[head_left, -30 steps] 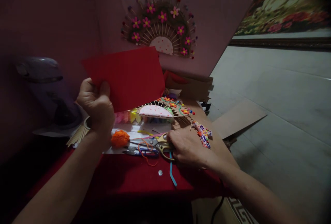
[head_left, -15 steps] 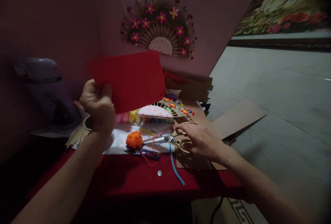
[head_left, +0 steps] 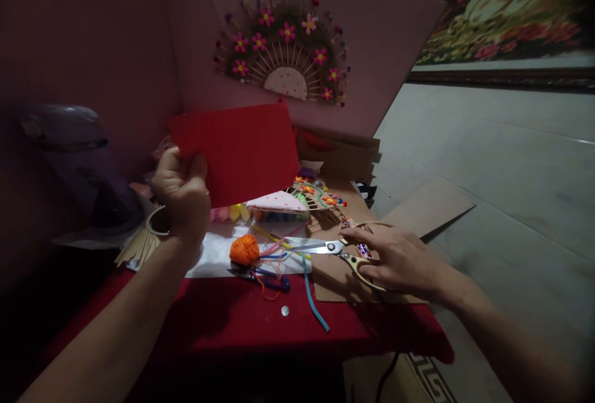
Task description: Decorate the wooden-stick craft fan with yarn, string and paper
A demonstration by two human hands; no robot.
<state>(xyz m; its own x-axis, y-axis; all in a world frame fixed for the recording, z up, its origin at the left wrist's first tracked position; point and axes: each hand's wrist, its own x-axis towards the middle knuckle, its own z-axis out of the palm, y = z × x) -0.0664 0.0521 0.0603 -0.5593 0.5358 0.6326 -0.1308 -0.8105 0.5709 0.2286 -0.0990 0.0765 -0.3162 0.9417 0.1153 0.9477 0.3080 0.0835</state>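
Note:
My left hand (head_left: 183,189) pinches a red sheet (head_left: 242,152) by its lower left corner, thumb in front, and holds it up over the table. At the right, my right hand (head_left: 400,260) grips the gold handles of a pair of scissors (head_left: 332,247), whose blades point left. The blades look closed or nearly so. Left of their tips lies an orange ball of yarn (head_left: 244,249), with dark-blue thread snips (head_left: 267,279) beside it. A blue pipe cleaner (head_left: 313,304) hangs down below the blades. Part of a fan with a dotted white base (head_left: 279,201) shows under the sheet.
Brown cardboard (head_left: 337,282) lies beneath the scissors on a red tablecloth (head_left: 223,310). A larger fan with pink flowers (head_left: 283,49) is fixed to the pink panel behind. Wooden sticks (head_left: 132,245) and a round cup (head_left: 158,222) are at the left, near a purple-tinted container (head_left: 88,167).
My right hand has moved to the right and drawn the scissors along, away from the orange yarn. My left hand and the red sheet have shifted slightly right and down.

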